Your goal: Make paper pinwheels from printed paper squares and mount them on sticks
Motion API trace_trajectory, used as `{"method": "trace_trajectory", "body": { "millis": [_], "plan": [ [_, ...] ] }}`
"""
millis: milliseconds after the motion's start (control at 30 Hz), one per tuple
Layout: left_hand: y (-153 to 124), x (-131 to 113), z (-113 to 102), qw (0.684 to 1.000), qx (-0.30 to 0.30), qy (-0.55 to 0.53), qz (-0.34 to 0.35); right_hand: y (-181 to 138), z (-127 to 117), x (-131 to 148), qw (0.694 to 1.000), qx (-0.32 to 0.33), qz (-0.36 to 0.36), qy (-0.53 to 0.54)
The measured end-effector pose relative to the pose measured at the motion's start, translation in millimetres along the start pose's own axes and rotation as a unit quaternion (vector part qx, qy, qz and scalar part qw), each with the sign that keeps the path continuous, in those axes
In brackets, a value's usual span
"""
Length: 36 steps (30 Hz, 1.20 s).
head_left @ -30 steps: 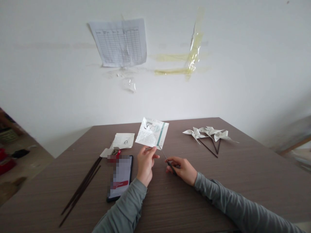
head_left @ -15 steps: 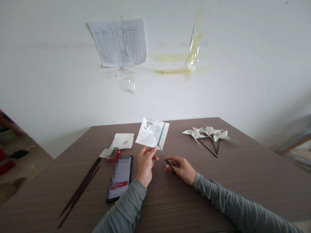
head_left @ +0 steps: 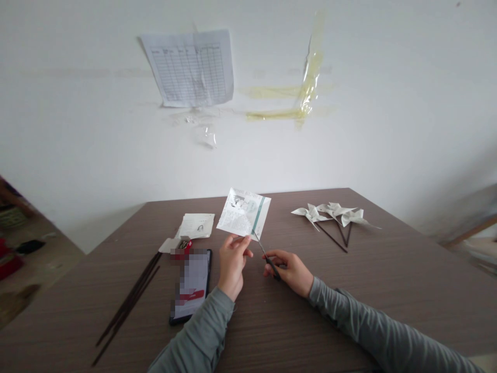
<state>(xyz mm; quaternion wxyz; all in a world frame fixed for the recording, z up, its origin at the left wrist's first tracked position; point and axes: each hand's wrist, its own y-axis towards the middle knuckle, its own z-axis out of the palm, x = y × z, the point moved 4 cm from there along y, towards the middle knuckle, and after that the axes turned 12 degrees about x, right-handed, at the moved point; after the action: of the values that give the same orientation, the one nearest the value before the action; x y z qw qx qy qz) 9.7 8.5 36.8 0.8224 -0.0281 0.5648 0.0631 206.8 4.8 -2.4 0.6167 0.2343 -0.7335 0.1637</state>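
From where I stand, the left hand (head_left: 233, 264) pinches a square of printed paper (head_left: 243, 212) by its near edge, the sheet standing out just past the fingertips, probably so it stays steady and its near corner is free for the blades. The right hand (head_left: 291, 272) has its fingers closed around the dark handle of the scissors (head_left: 271, 264), whose blades slant up to that corner, just beside the left fingertips; I cannot tell how far the blades are parted. Beyond the right fingers, well apart from them, paper pinwheels (head_left: 310, 213) lie on the table (head_left: 272, 331), likely put there to be out of the way. Off the left fingers' outer side, near enough to reach, are the paper stack (head_left: 196, 226), the small red box (head_left: 181, 252), the phone (head_left: 194, 287) beside the forearm and, farthest out, the dark sticks (head_left: 130, 298). Counting up: one sheet in hand, one pair of scissors, three pinwheels on three sticks, one box, one phone. The loose sticks look like three, though they overlap; how many papers the stack holds, I cannot tell.
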Motion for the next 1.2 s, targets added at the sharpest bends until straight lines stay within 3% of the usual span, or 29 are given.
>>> {"method": "trace_trajectory", "body": {
  "millis": [1200],
  "plan": [
    [0.6, 1.7, 1.1, 0.999, 0.024, 0.038, -0.012, 4.4, -0.3, 0.5, 1.0, -0.011, -0.006, 0.015]
  ]
}}
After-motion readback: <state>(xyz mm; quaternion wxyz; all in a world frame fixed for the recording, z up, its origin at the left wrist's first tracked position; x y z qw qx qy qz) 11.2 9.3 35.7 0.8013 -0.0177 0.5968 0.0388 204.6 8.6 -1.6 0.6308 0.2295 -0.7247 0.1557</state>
